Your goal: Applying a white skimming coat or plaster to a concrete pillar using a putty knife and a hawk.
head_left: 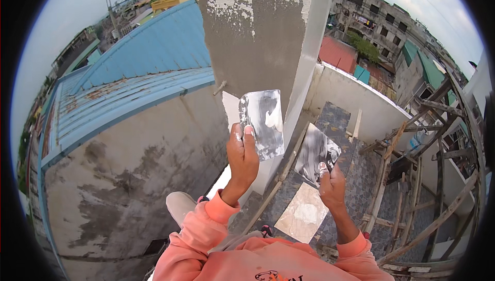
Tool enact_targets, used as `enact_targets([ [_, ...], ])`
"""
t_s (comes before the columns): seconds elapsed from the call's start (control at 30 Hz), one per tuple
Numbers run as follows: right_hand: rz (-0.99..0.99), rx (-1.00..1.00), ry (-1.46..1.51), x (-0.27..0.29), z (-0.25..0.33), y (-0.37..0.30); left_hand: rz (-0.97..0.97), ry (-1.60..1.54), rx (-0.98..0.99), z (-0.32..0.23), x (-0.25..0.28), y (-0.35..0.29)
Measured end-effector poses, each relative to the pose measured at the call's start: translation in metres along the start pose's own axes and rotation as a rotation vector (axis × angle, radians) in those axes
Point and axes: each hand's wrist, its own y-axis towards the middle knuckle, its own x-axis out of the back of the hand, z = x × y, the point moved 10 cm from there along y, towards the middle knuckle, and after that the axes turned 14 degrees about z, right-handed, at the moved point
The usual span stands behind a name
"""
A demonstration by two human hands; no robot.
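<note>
Grey metal showed through white smears on the flat blade [263, 134] in the left hand [242, 159], whose grip was closed on its lower left part, thumb across the face. That blade overlapped the lower end of the partly whitened wall [252, 54]; whether it touched, I could not tell. The right hand's [332, 185] grip was clamped on the lower right corner of a second smeared blade [312, 149], above the tiled floor [335, 117]. Below it, a pale board [289, 221] bore white paste [309, 213] near its middle. Paste could, I judged, slide off the left blade if that tipped; smeared thumbs might let either blade slip.
</note>
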Motion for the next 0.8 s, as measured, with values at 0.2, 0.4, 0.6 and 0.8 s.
enact_targets([
  [0.2, -0.128, 0.127, 0.107, -0.04, 0.03, 0.023, 0.086, 0.283, -0.293, -0.044, -0.026, -0.004],
  [0.4, -0.133, 0.19, 0.236, -0.054, 0.063, 0.049, 0.179, 0.519, -0.474, -0.053, -0.025, -0.007],
  [0.6, -0.102, 0.199, 0.33, -0.058, 0.072, 0.065, 0.306, 0.726, -0.398, -0.039, -0.022, -0.012],
  [0.8, 0.006, 0.162, 0.762, -0.069, 0.062, 0.12, 0.253, 0.628, -0.102, -0.003, 0.018, -0.019],
])
